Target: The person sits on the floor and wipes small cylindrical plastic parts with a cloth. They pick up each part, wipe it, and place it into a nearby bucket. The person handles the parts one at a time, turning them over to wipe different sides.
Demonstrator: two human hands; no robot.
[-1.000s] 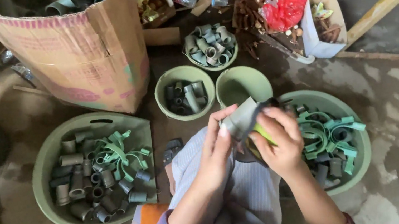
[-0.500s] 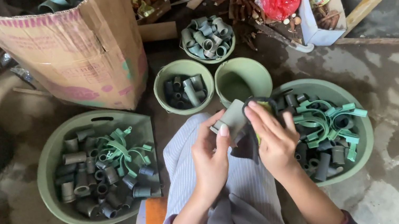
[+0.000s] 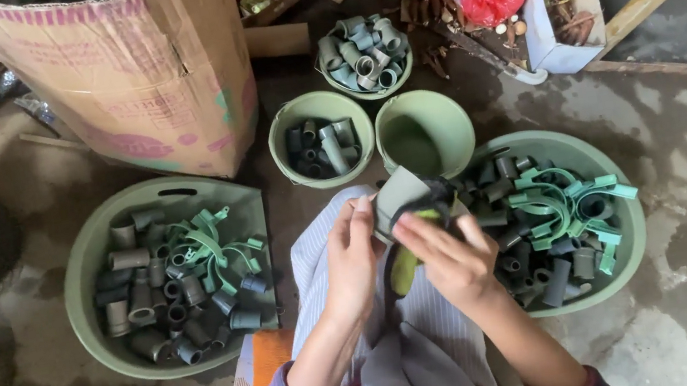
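Over the lap, on striped cloth (image 3: 319,270): left hand (image 3: 352,260) and right hand (image 3: 450,254), both closed around one grey pipe fitting (image 3: 399,198), now lower and nearer the body than a second ago; yellow-green tool handle (image 3: 404,271) beneath. Flanking: left basin (image 3: 86,252), right basin (image 3: 625,259), grey fittings and green clips. Beyond: small bowl of fittings (image 3: 279,134), empty bowl (image 3: 449,107), cardboard box (image 3: 131,70).

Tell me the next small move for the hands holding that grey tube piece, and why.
Probably drop the grey tube piece, held by left hand and right hand, into the empty small bowl just ahead.
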